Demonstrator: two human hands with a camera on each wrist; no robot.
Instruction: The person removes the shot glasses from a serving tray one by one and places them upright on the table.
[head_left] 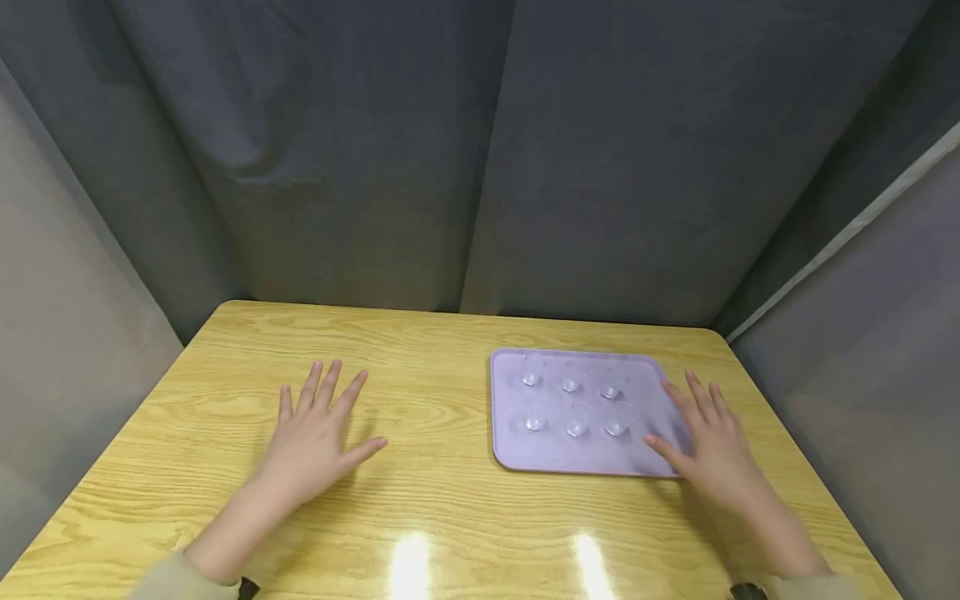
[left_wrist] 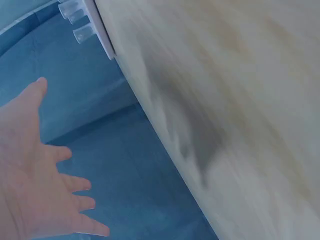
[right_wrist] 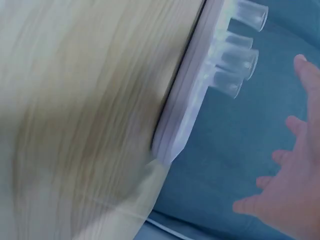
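A lilac tray [head_left: 517,454] lies on the right half of a wooden table [head_left: 427,500]. On it stand several small clear cups [head_left: 576,427] in two rows, also visible in the right wrist view as clear cups [right_wrist: 235,60] on the tray [right_wrist: 192,107]. My right hand [head_left: 705,437] lies flat with spread fingers over the tray's right edge, holding nothing. My left hand [head_left: 318,429] rests flat and spread on the bare wood left of the tray. The left wrist view shows the left hand [left_wrist: 35,180] open, with the tray's corner [left_wrist: 102,35] far off.
Grey cloth curtains [head_left: 480,158] close in the table on the back and both sides. Bare wood lies between the hands and along the front edge, where two light reflections [head_left: 408,567] shine.
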